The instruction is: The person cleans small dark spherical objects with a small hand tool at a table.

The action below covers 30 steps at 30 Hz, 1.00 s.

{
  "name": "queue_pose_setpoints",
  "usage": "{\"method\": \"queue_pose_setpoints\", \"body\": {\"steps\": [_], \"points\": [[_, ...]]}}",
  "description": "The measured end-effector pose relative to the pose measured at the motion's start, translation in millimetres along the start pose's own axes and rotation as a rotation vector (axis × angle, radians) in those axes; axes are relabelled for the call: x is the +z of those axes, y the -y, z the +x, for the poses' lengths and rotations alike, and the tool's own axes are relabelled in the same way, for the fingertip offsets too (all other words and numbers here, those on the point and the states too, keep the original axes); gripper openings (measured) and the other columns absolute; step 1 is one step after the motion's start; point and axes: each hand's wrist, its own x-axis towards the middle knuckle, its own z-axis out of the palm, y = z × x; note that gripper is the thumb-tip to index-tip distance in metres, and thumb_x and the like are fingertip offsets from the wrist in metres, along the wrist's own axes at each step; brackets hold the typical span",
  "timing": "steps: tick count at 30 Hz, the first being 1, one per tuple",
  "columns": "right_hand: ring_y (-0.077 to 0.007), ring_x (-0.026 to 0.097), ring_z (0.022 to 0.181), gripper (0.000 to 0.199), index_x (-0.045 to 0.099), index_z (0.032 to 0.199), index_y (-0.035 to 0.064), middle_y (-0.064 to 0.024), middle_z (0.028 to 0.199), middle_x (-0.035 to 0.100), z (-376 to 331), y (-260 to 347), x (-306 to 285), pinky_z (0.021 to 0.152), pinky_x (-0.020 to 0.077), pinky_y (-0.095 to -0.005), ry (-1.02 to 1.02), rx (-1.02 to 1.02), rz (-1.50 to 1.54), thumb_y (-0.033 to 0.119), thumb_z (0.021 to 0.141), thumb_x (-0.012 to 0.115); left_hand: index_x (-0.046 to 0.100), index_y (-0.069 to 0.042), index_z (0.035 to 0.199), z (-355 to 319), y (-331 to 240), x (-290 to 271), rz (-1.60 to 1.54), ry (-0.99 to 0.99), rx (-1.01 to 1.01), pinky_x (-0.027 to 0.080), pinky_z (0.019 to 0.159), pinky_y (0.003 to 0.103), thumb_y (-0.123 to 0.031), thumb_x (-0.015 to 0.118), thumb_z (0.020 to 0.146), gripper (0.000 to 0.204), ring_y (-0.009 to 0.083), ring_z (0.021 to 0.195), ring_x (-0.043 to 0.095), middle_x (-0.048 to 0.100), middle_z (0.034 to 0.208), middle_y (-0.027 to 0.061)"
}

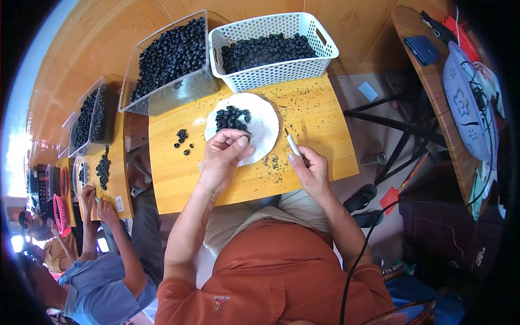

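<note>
- The left hand (223,153) rests on the near rim of the white plate (265,127), fingers curled and thumb pressed to the fingertips as if pinching one small dark piece; the piece itself is hidden, so whether anything is in the pinch cannot be told
- The right hand (310,172) is closed around a thin pale tool (292,144), its tip pointing up toward the plate, held just beside the plate's right edge
- A small heap of dark round pieces (232,118) lies on the far half of the plate, just beyond the left fingertips
- A few loose pieces (182,138) lie on the yellow table (314,116) left of the plate; dark crumbs are scattered over the tabletop near the right hand
- Behind the plate stand a white slotted basket (325,60) and a clear bin (179,89), both filled with the same dark pieces
- Judged from this, the step in hand is working the pieces one by one: left hand picks and steadies, right hand brings the tool in
- The next move seems to call for bringing the tool tip and the pinch together, with a firm hold since the pieces are small and round
- At far left another person's hands (97,203) work at a neighbouring table
</note>
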Motion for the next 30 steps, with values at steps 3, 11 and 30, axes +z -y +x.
{"method": "queue_pose_setpoints", "body": {"steps": [3, 11, 30], "points": [[-0.0002, 0.043, 0.063, 0.024, 0.065, 0.11, -0.0046, 0.0061, 0.073, 0.056, -0.1, 1.8, 2.8, 0.054, 0.0347, -0.0181, -0.007, 0.008, -0.015, 0.014, 0.094, 0.065, 0.066, -0.005, 0.103, -0.2, 1.9, -2.0, -0.109, -0.01, 0.009, 0.06, 0.077, 0.029, -0.005, 0.065, 0.092, 0.011, 0.014, 0.083, 0.068, 0.069, 0.096, 0.0065], [-0.0052, 0.048, 0.061, 0.021, 0.066, 0.104, -0.003, -0.0002, 0.068, 0.058, -1.2, 17.9, 9.9, 0.053, 0.0392, -0.0244, -0.014, -0.001, -0.082, 0.014, 0.092, 0.066, 0.064, -0.006, 0.104, -0.2, 10.0, -8.1, -0.185, -0.027, -0.055, 0.062, 0.069, 0.03, -0.016, 0.063, 0.095, 0.014, 0.0127, 0.072, 0.066, 0.067, 0.086, 0.0056], [-0.009, 0.052, 0.062, 0.025, 0.065, 0.109, -0.0041, -0.0067, 0.075, 0.061, 14.9, 45.0, 45.5, 0.056, 0.0407, -0.0252, 0.117, -0.162, -0.105, 0.013, 0.09, 0.067, 0.065, -0.004, 0.108, -7.5, 8.2, -10.5, -0.303, -0.009, -0.107, 0.063, 0.073, 0.03, -0.013, 0.061, 0.096, 0.016, 0.0152, 0.08, 0.07, 0.07, 0.095, 0.0091]]}}
